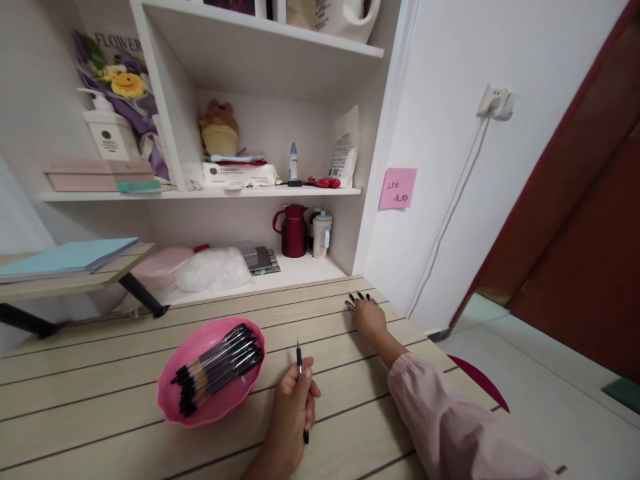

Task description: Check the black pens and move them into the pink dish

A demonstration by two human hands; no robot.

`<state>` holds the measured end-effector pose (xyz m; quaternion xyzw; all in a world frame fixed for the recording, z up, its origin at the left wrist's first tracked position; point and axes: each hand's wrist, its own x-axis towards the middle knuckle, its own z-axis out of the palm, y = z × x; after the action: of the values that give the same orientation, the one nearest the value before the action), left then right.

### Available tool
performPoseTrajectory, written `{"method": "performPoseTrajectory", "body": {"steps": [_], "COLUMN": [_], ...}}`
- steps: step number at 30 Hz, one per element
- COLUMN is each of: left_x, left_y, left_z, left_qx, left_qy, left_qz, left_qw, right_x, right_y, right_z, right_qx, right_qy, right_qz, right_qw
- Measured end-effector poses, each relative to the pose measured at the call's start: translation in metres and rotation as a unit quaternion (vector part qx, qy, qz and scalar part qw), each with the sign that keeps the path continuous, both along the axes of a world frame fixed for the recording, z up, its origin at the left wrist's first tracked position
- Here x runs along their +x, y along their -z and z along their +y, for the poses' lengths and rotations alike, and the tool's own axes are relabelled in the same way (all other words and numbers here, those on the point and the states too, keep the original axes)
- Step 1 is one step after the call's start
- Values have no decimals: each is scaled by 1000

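Observation:
My left hand is closed around a black pen, tip pointing away from me, over the wooden table. To its left sits a pink bowl holding several black pens. My right hand, in a pink sleeve, reaches to the table's far right corner and rests on a small pile of pen caps. Its fingers curl over the caps; what they grip is hidden.
Beyond the table is a white shelf unit with a dark red jug, a small bottle, a white plastic bag and a pink lidded box. A raised stand with a blue folder sits at left. A pink sticky note is on the wall.

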<state>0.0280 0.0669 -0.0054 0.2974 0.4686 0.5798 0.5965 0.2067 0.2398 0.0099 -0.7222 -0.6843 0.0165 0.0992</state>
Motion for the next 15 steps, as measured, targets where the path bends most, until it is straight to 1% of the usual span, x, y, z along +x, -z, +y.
{"method": "performPoseTrajectory", "body": {"steps": [7,11,15], "left_x": [-1,-1,-1], "left_y": [-1,-1,-1], "left_z": [0,-1,0], "left_qx": [4,7,10], "left_qy": [10,10,7], "left_qz": [6,8,7], "left_qw": [1000,1000,1000], "right_x": [7,21,36], "right_y": [5,7,12], "right_z": [0,-2,-4], "right_qx": [15,22,27], "right_qy": [20,21,20], "right_qz": [58,123,205], "right_qw": [998,992,978]}}
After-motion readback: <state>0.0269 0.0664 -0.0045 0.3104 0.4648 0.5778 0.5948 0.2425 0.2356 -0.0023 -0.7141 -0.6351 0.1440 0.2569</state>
